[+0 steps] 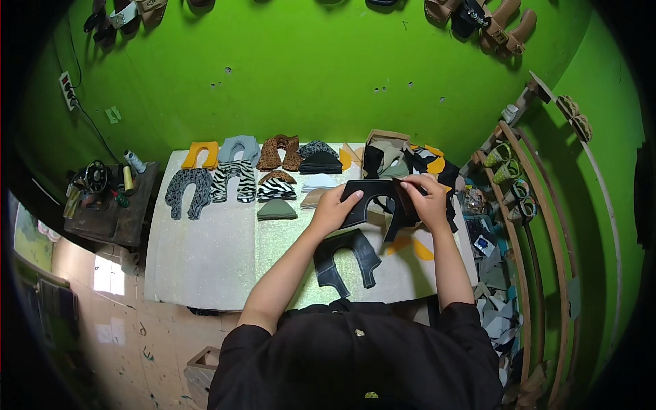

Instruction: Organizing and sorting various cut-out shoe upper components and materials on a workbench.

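Observation:
Between my hands, above the table, is a black U-shaped leather piece (pixel 355 193), like a shoe upper. My left hand (pixel 339 208) grips its left side, thumb on top. On the other side, my right hand (pixel 425 198) pinches a black flap at the upper right edge; whether this is a second layer or the same piece I cannot tell. Just below lies a stack of black U-shaped leather pieces (pixel 329 263) with the opening toward me. Yellow scraps (pixel 418 249) lie partly in shadow under my right hand.
Stacks of cut pieces line the table's (pixel 198 263) far side: yellow (pixel 199 152), zebra-striped (pixel 234 176), leopard-print (pixel 278 152), green (pixel 277 210). A box (pixel 387 137) of scraps stands behind my hands. A sewing machine (pixel 97 178) is at left, a wooden shoe rack (pixel 529 225) at right.

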